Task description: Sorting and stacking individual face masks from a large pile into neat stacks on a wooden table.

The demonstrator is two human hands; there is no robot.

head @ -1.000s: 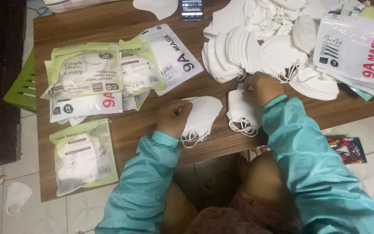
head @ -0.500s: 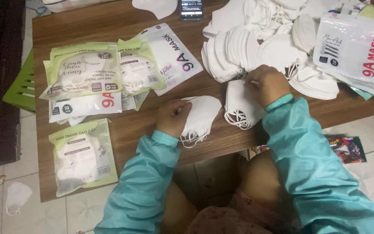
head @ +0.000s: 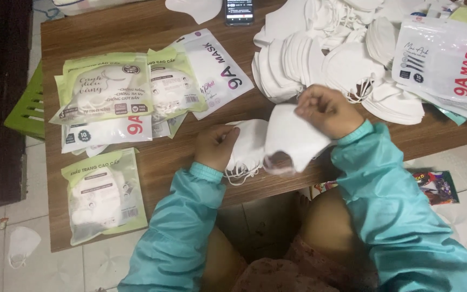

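Right hand [head: 328, 111] now lifted, pinching white mask [head: 293, 138]; left hand [head: 215, 147] still pressing stack [head: 247, 148].

A white folded face mask [head: 293, 138] was lifted off the wooden table, pinched at its far right corner, hanging tilted with its open lower edge toward the near side. Just left of it, a small stack of the same white masks [head: 248, 146] lay flat near the table's near edge, their thin white ear loops spilling over that edge. The lifted mask overlapped the stack's right side; whether they touched could not be told.
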